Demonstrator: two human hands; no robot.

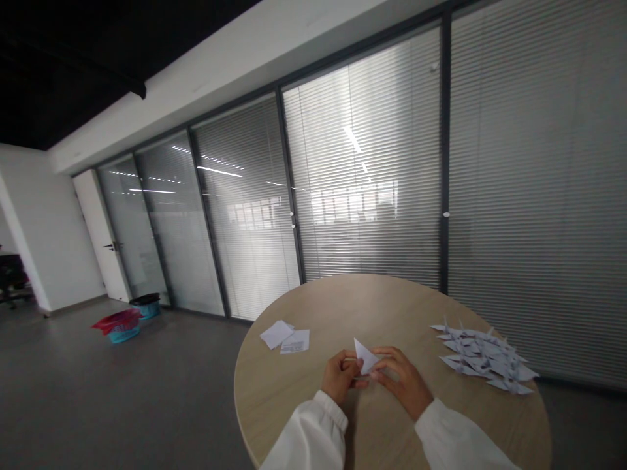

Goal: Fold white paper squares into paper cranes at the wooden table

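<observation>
A small piece of folded white paper (pixel 365 358) with a pointed top is held just above the round wooden table (pixel 353 300). My left hand (pixel 339 376) pinches its left side between thumb and fingers. On its right side, my right hand (pixel 400 378) grips the paper with thumb and fingertips. The lower edge of the paper is partly covered by my fingers. To the left on the tabletop lie several flat paper squares (pixel 278 333), one with printed text. A pile of folded paper cranes (pixel 484 356) rests at the right edge.
Behind the table stands a glass partition (pixel 362 163) with blinds, close to its far edge. On the floor at the left are a blue basket with a red liner (pixel 122 324) and another with a black liner (pixel 147 305). Further back is a white door (pixel 100 235).
</observation>
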